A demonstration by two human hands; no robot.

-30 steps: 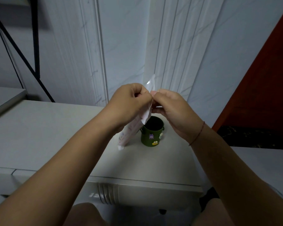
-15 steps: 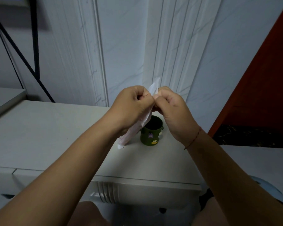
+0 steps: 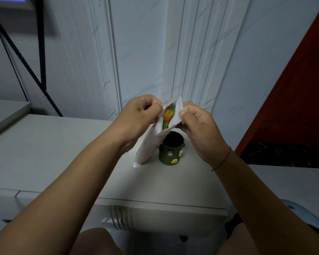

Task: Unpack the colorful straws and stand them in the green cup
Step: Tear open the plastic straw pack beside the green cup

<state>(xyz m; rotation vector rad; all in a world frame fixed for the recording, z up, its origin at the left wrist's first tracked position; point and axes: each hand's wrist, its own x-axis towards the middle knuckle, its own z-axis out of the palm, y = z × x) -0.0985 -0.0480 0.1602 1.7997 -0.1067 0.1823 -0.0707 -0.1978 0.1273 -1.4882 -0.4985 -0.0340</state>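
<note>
Fingers of the left hand are pinching one lip of the white packet, while the right hand is pinching the other lip between thumb and forefinger, parting the mouth. Both forearms are reaching forward over the white cabinet top, wrists raised, hands meeting above it. Between them the packet is hanging tilted, its lower corner seemingly touching the top just beside the green cup, which is standing upright. That packet is looking thin, soft and light, likely slippery film, so gripping at the edges suits it. The colorful straws are showing inside the opening; they are probably light, hollow and easily crushed, best taken as a loose bundle near their exposed ends.
</note>
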